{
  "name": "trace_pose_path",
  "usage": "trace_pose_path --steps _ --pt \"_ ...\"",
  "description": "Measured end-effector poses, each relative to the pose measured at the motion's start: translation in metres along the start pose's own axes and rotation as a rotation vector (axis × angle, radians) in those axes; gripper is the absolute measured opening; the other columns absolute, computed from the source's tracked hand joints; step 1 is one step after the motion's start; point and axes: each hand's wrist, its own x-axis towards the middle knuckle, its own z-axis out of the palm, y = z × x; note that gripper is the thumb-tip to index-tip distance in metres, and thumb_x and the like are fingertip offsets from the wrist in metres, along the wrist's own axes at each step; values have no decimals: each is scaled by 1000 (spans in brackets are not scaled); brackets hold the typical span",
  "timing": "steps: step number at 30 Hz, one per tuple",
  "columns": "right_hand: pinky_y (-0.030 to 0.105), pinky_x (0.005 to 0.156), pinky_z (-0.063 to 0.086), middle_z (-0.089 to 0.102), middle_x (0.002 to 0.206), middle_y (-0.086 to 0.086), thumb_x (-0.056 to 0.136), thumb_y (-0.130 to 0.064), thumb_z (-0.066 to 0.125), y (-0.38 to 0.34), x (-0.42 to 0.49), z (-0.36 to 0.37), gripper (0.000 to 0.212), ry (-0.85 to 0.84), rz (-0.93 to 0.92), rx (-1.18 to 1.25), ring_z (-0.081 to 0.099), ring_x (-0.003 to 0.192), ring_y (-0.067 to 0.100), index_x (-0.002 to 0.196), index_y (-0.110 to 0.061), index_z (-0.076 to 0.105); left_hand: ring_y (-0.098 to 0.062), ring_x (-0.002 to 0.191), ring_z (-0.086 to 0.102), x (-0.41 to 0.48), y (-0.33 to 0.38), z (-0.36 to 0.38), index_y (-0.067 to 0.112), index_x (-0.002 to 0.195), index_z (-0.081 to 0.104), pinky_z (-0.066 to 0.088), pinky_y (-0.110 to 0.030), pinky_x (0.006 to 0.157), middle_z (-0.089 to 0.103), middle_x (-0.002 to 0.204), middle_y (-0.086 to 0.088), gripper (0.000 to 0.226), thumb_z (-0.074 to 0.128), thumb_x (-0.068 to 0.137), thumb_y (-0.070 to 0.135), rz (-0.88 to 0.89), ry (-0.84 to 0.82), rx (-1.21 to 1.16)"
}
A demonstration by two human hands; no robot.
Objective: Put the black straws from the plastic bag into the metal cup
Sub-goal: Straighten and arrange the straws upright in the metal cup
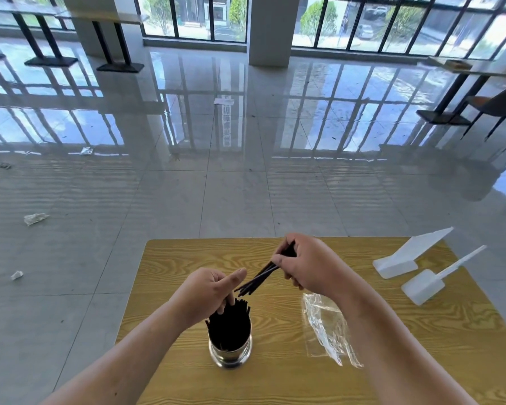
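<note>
Thin black plastic straws (256, 280), likely light, stiff and slick, were pinched as a bundle in the right hand (307, 266) grip, tips toward the shiny metal cup (230, 350), which was packed with more. The left hand (214, 290) curled over those, its grip unclear. A clear plastic bag (327, 328) lay on the wood-grain desk (406, 346); a glossy tiled floor (158, 200) lay beyond.

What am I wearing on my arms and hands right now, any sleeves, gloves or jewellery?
Nothing shows on them. The left hand and right hand are bare, with no gloves or rings visible. The left forearm and right forearm are bare to the picture's edge: no sleeve, watch or bracelet in view.
</note>
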Motion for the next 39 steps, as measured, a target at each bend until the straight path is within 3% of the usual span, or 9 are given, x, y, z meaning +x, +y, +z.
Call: trace_pose_path --steps 4,9,12,16,21,26,30,32,39 --pt "33 51 52 70 66 2 102 -24 71 0 3 -3 10 66 -51 111 61 52 14 94 -21 67 -13 36 43 -4 14 1 16 75 81 35 -21 40 70 60 -8 94 49 64 104 -50 -52 -118" --pt "36 55 56 71 69 5 103 -16 71 -9 3 9 8 101 -148 367 63 57 19 98 -12 67 -11 46 39 -2 24 0 23 128 68 30 -24 41 67 76 -8 93 44 76 96 -183 -135 -526" --pt "33 55 55 71 73 9 103 -11 70 -12 0 23 6 40 -166 545 63 59 22 100 -6 67 -9 46 31 2 29 -3 13 116 67 26 -22 38 56 73 -1 85 50 81 89 -218 -114 -887" --pt "33 56 56 71 77 14 102 -6 71 -7 -2 44 3 -9 -106 740 64 61 24 104 -4 69 -8 40 28 10 36 -9 16 112 69 24 -21 32 44 62 2 44 55 102 56 -169 57 -1146" --pt "32 61 57 69 82 13 99 -6 73 18 -1 58 11 -14 29 826 65 67 21 109 -10 75 -11 41 32 13 36 -10 10 106 72 25 -24 36 46 57 -1 32 50 108 34 -63 302 -900" --pt "32 64 56 67 91 3 92 -29 78 40 -1 68 30 24 94 406 62 70 11 119 -35 65 -11 44 44 8 34 -9 21 81 76 36 -26 43 53 52 3 41 50 108 36 108 388 -394" --pt "23 73 48 61 106 -14 83 -66 71 34 -6 73 55 71 43 -4 61 88 2 132 -48 56 -7 45 51 7 34 0 27 81 71 42 -32 54 61 52 9 40 47 109 41 188 356 -31" --pt "21 73 44 57 103 -18 83 -68 69 25 -8 75 61 56 -19 -127 56 89 0 138 -46 55 -7 48 57 5 36 5 31 80 70 41 -32 52 66 57 15 44 42 105 54 194 331 110" --pt "37 67 55 64 76 -16 97 -38 67 -2 -7 76 10 16 -137 -173 56 65 6 101 -29 69 -7 62 61 0 40 15 24 71 61 43 -32 52 66 66 16 53 38 95 65 238 330 275"
